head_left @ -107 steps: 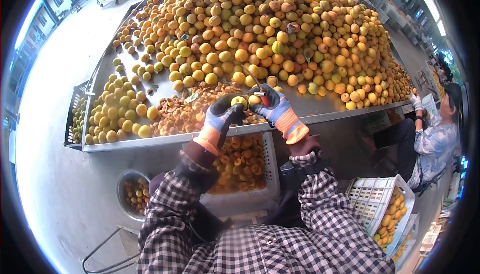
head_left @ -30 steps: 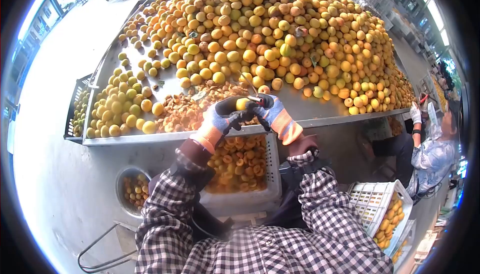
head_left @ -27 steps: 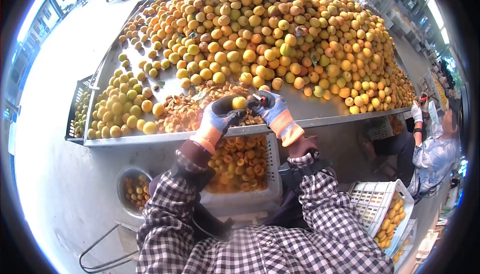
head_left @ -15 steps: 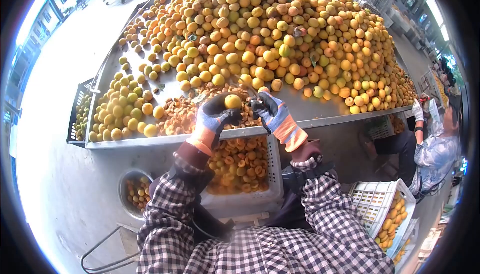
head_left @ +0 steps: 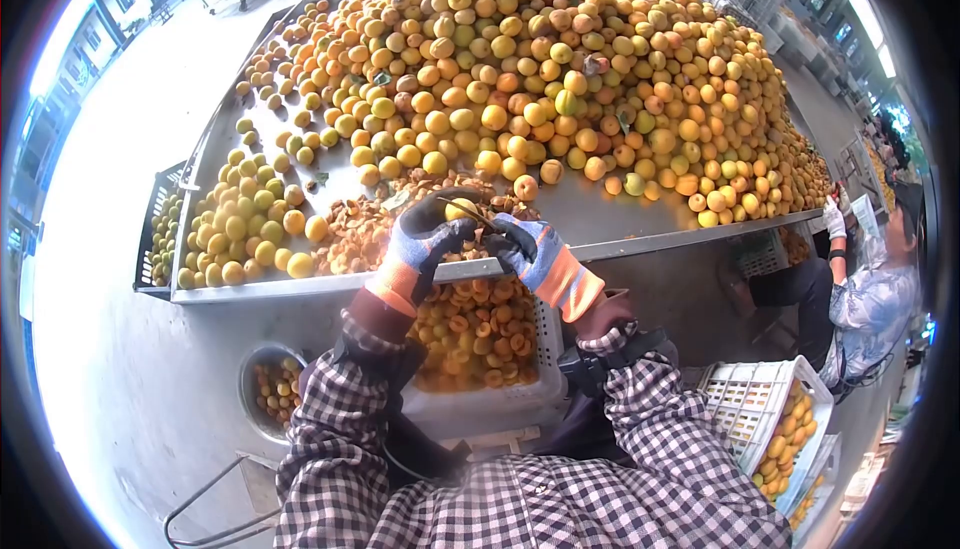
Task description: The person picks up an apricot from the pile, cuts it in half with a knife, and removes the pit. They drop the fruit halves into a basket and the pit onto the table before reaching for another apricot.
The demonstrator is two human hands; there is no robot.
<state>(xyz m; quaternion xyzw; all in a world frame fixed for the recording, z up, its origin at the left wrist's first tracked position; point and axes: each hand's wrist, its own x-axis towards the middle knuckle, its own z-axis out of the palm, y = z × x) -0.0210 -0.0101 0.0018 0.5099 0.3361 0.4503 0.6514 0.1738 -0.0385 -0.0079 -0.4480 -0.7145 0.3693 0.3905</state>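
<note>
Two grips: left hand (head_left: 422,239) clasps apricot (head_left: 460,211); right hand (head_left: 527,251) clasps knife (head_left: 483,221), blade aimed up-left.

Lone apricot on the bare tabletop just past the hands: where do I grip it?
Probably best to pinch the lone apricot across its round middle, coming from above on the near side: bare table lies before it, while the pile crowds behind.

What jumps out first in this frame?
The huge heap of yellow-orange fruit covering the metal table fills the upper frame. At the table's near edge the gloved left hand grips a single fruit, the right hand close beside it. Below them sits a white crate of halved fruit.
</note>
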